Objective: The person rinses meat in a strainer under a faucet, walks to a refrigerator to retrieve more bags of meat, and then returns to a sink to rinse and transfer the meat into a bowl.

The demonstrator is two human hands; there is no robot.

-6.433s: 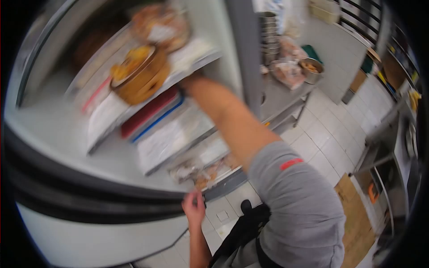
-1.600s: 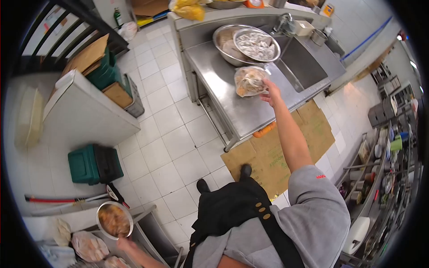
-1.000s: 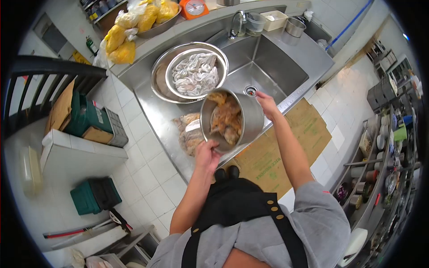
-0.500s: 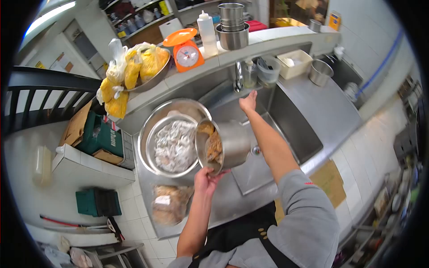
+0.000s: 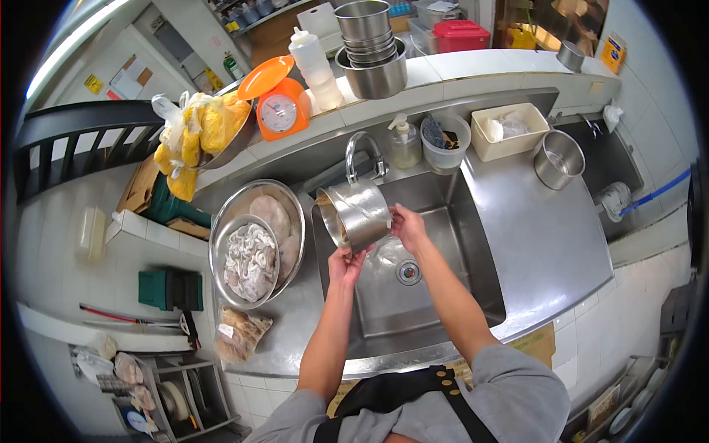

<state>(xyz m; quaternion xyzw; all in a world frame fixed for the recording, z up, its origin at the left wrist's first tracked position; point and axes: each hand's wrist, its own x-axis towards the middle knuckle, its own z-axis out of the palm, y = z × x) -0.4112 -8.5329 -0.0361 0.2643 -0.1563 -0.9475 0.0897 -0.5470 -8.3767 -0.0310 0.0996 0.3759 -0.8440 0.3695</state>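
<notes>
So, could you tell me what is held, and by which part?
A steel pot over the sink: left hand under its side, right hand at its base.

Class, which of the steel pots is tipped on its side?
The pot held by left hand and right hand over the sink; the counter pot and stacked pots stand upright.

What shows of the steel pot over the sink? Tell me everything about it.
The steel pot is a plain, shiny cylinder of what looks like stainless steel, with no handles visible. It lies tilted on its side above the sink basin, just below the faucet spout, with its open mouth facing left. The left hand grips it from underneath near the rim, and the right hand presses against its base end. Its inside is barely visible.
</notes>
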